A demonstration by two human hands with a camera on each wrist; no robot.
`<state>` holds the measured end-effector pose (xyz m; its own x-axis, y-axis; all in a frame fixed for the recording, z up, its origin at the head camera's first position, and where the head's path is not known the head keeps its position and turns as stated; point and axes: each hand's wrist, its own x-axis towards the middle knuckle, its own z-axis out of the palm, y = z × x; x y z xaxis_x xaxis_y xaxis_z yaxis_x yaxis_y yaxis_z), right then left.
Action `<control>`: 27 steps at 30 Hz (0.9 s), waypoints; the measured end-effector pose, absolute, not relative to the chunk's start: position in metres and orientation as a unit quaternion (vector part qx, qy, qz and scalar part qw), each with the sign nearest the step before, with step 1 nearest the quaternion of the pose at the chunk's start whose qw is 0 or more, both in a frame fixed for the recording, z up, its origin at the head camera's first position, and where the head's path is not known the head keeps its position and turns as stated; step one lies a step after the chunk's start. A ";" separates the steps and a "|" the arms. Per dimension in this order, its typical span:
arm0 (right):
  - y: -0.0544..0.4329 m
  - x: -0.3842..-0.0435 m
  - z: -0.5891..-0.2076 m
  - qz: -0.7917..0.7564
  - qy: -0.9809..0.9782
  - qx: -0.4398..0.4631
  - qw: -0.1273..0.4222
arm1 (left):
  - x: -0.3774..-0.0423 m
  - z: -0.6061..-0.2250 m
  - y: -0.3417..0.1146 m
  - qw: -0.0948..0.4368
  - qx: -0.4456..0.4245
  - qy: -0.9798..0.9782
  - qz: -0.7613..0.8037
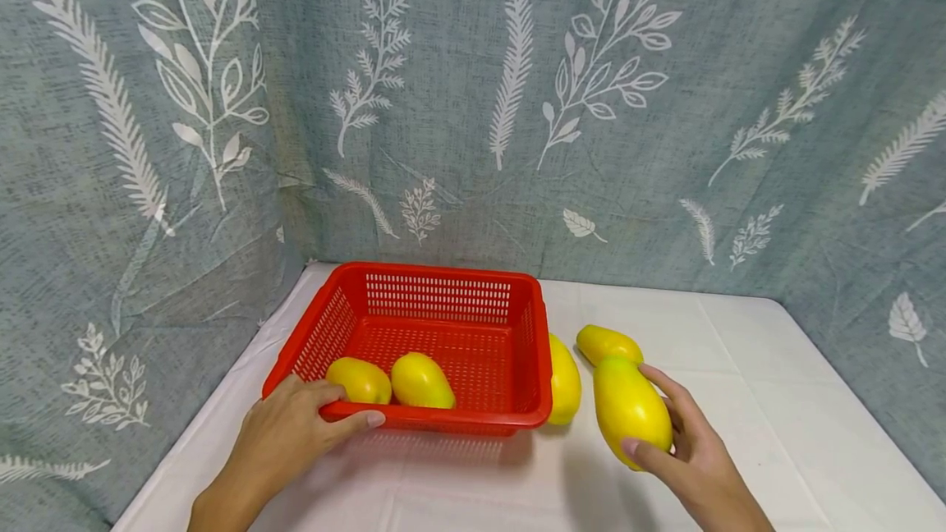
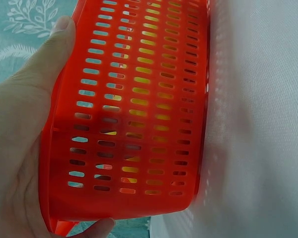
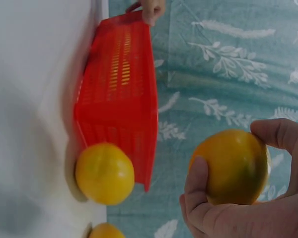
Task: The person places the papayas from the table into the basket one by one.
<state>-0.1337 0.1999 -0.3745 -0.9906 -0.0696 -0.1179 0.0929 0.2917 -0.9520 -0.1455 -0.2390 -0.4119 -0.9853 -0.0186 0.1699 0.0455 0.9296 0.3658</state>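
Observation:
A red plastic basket (image 1: 443, 415) stands on the table, and my left hand (image 1: 299, 425) grips its rim at the near left corner. The thumb (image 2: 63, 37) lies along the rim in the left wrist view. Inside, two yellow mangoes, a left one (image 1: 360, 380) and a right one (image 1: 421, 380), rest by the near wall. My right hand (image 1: 695, 454) holds a larger yellow mango (image 1: 631, 409) between thumb and fingers, raised above the table to the right of the basket. In the right wrist view this held mango (image 3: 231, 166) is plainly apart from the basket.
One yellow mango (image 1: 564, 384) lies against the basket's right side, partly hidden by it. Farther right, another slimmer mango (image 1: 608, 343) lies behind the held one. A white cloth (image 1: 776, 401) covers the table, and a grey-green leaf-patterned curtain (image 1: 443, 105) hangs around it.

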 end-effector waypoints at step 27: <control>0.134 -0.153 -0.371 -0.636 0.765 -0.077 0.072 | -0.144 -0.413 -0.239 0.095 -0.010 -0.978 -0.188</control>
<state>-0.1531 0.1340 -0.3706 -0.9778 -0.2091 -0.0117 -0.0267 0.1797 -0.9834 -0.1438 -0.2392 -0.4132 -0.9819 -0.0154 0.1888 0.0556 0.9294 0.3649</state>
